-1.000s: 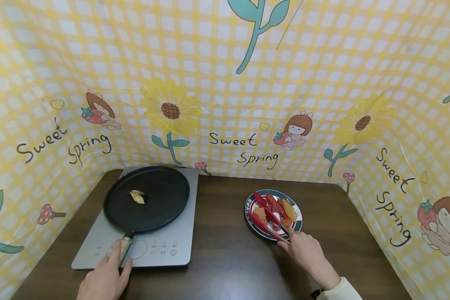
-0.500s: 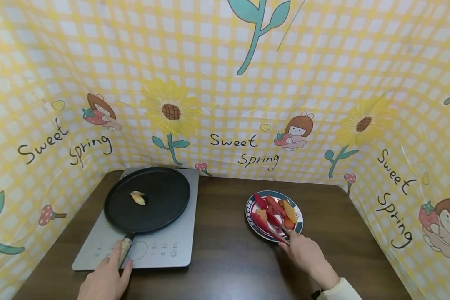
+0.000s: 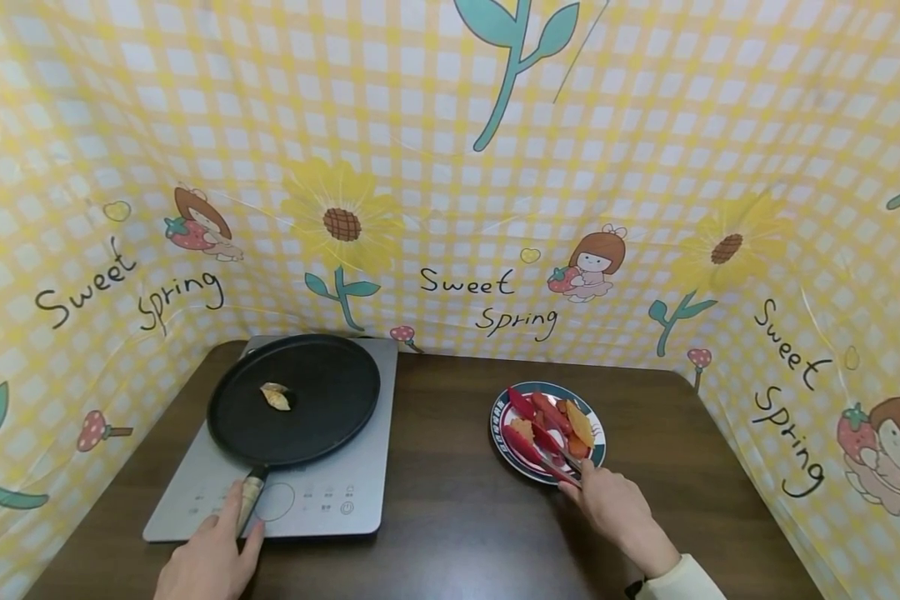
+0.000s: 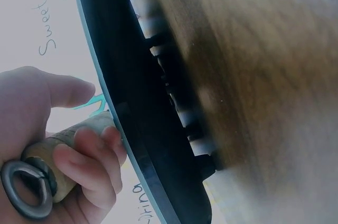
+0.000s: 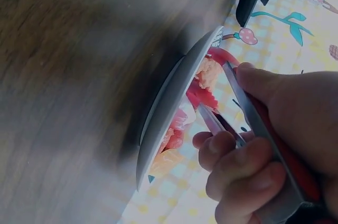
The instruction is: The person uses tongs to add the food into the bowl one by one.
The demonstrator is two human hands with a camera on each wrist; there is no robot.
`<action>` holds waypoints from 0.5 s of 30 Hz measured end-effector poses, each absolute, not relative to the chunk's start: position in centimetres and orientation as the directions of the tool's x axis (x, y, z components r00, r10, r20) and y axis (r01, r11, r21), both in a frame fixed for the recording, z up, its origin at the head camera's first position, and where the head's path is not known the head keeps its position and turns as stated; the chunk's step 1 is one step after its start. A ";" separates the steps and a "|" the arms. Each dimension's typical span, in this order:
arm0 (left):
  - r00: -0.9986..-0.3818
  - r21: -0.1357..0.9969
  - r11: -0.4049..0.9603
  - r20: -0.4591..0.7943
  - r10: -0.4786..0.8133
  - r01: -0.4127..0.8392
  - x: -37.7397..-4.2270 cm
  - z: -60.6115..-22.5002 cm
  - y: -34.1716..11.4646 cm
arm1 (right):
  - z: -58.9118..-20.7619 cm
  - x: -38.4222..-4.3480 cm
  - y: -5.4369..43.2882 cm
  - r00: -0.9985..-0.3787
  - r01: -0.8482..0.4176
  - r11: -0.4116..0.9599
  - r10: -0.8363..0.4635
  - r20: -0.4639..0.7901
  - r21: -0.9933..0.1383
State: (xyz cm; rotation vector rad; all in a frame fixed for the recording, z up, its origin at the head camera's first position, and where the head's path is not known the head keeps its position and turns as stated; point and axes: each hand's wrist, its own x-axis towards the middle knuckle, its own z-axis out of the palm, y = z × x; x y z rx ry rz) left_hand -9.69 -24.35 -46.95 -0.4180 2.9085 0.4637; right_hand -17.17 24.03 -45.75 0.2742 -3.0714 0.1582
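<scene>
- At far left, the crepe pan's patterned handle [image 3: 249, 500] is gripped by the left hand [image 3: 210, 557], with several fingers seen curled round it in the left wrist view and a metal hanging ring [image 4: 31, 214] left showing at its end. No shift in that grip can be made out over the last second.
- Just beyond, a flat induction cooktop [image 3: 367, 471] is topped by the round black crepe pan [image 3: 322, 421]. A small, pale yellow, shell-shaped piece [image 3: 276, 396] is borne left of the pan's middle and has not been moved.
- Between cooktop and plate, a stretch of dark wooden surface [image 3: 444, 483] is shown.
- At right, a dark-rimmed plate [image 3: 499, 437] is heaped with food, a red sausage-like piece [image 3: 552, 413] and a flat yellow piece [image 3: 581, 424] among it.
- On the plate's left part, a tan, crumbly-looking piece [image 5: 209, 73] is flanked by the red tips of metal tongs [image 3: 523, 445]. The tips appear to have been drawn slightly closer about it than a second ago. The gripping stage is judged to have been reached; whether a firm pinch is held cannot be told, and no piece is seen raised clear of the plate.
- At far right, the tongs are gripped by the right hand [image 3: 618, 514], its fingers curled round the metal arms; a pale sleeve [image 3: 682, 581] is seen at the wrist.
</scene>
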 end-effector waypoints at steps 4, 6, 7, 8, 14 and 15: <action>-0.946 0.276 0.914 -0.214 -0.244 -0.298 -9.7 -47.0 -24.4 | -46.0 -17.5 24.3 -0.984 -0.177 0.977 -0.172 0.044 -0.123; -0.945 0.276 0.914 -0.219 -0.242 -0.298 -9.7 -47.0 -24.4 | -46.3 -17.7 24.5 -0.988 -0.153 0.975 -0.154 0.004 -0.161; -0.945 0.276 0.914 -0.221 -0.242 -0.298 -9.7 -47.0 -24.4 | -46.3 -17.8 24.6 -0.989 -0.142 0.972 -0.147 -0.013 -0.187; -0.945 0.278 0.913 -0.222 -0.240 -0.297 -9.7 -47.0 -24.5 | -46.4 -17.9 24.8 -0.989 -0.132 0.967 -0.142 -0.031 -0.217; -0.943 0.274 0.912 -0.222 -0.249 -0.305 -9.8 -46.9 -24.4 | -46.7 -18.4 25.2 -0.987 -0.108 0.922 -0.144 -0.069 -0.372; -0.942 0.272 0.912 -0.223 -0.251 -0.307 -9.8 -46.9 -24.4 | -46.7 -18.5 25.2 -0.986 -0.109 0.915 -0.148 -0.072 -0.387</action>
